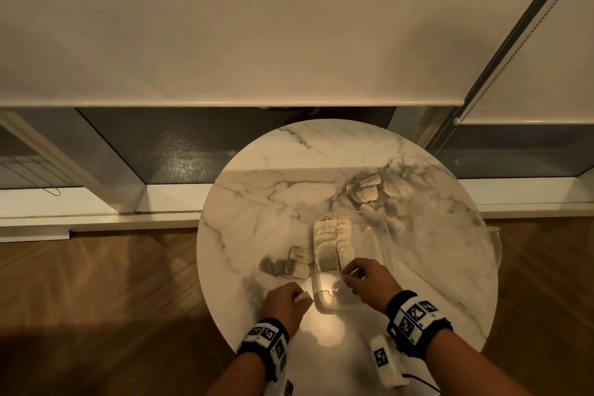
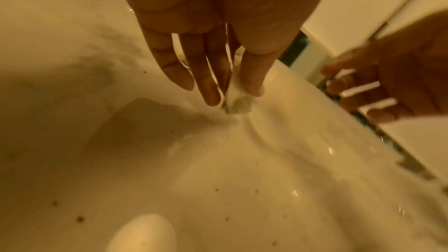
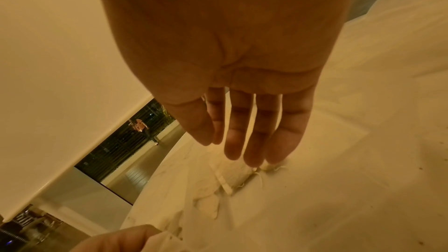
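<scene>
Left hand (image 2: 218,32): tea bag (image 2: 237,101) pinched inside grip.

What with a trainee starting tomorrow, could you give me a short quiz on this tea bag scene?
1. True or false: the left hand pinches a tea bag.
2. Where do the rows of tea bags lie? A in the clear box; B on the floor; C on the sill.
3. Fill in: the right hand is over the box's ____ end (near or far).
Key: 1 true; 2 A; 3 near.
</scene>
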Tool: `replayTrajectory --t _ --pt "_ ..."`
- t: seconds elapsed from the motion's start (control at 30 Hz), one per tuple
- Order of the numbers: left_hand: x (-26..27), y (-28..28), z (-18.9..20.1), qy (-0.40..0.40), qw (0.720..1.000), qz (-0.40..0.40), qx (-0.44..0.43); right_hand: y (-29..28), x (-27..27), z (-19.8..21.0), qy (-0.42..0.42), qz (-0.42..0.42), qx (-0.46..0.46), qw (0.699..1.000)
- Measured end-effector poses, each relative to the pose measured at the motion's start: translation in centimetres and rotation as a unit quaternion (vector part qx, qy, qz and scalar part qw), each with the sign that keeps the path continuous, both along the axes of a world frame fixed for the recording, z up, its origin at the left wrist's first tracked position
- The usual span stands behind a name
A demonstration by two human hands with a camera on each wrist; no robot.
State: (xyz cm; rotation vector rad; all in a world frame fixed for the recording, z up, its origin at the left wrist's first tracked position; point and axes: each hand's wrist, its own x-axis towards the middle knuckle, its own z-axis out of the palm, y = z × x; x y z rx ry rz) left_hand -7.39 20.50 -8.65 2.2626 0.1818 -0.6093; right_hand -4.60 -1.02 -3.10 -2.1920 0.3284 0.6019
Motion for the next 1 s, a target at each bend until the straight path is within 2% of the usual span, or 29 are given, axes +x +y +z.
replayTrajectory --t 0.07,0.13,0.2,0.3,0.4,0.53,0.73,0.9,1.0 --pt "-0.2 0.7 0.5 0.011 0.993 0.067 -0.096 0.4 0.0 0.0 -0.009 0.003 0.009 1.0" --pt "-0.2 1.1 1.4 0.029 0.972 0.125 -0.197 1.0 -0.1 0.0 -0.021 0.011 0.019 1.0" --pt "-0.1 1.3 2.3 0.049 0.951 0.151 -0.266 1.7 -0.1 0.1 -0.031 0.029 0.036 0.998" --pt "0.0 1.3 2.9 0.061 0.935 0.147 -0.316 2.8 -0.2 0.7 -0.023 0.06 0.102 0.993" --pt "0.3 1.0 3.7 0.052 0.934 0.121 -0.331 3.7 -0.4 1.0 -0.01 0.08 0.147 0.986" --pt "0.6 0.2 4.7 0.01 0.945 0.099 -0.312 3.7 -0.6 0.8 -0.036 0.071 0.166 0.983" --pt "1.3 -2.1 4.8 -0.017 0.951 0.172 -0.257 2.2 -0.4 0.7 -0.059 0.025 0.163 0.984" --pt "1.7 -3.8 4.7 -0.067 0.977 0.164 -0.122 -0.3 -0.4 -0.3 -0.035 -0.032 0.133 0.99" --pt "2.0 -4.6 4.2 -0.062 0.986 0.139 -0.071 -2.0 0.0 -1.3 -0.034 -0.083 0.077 0.993"
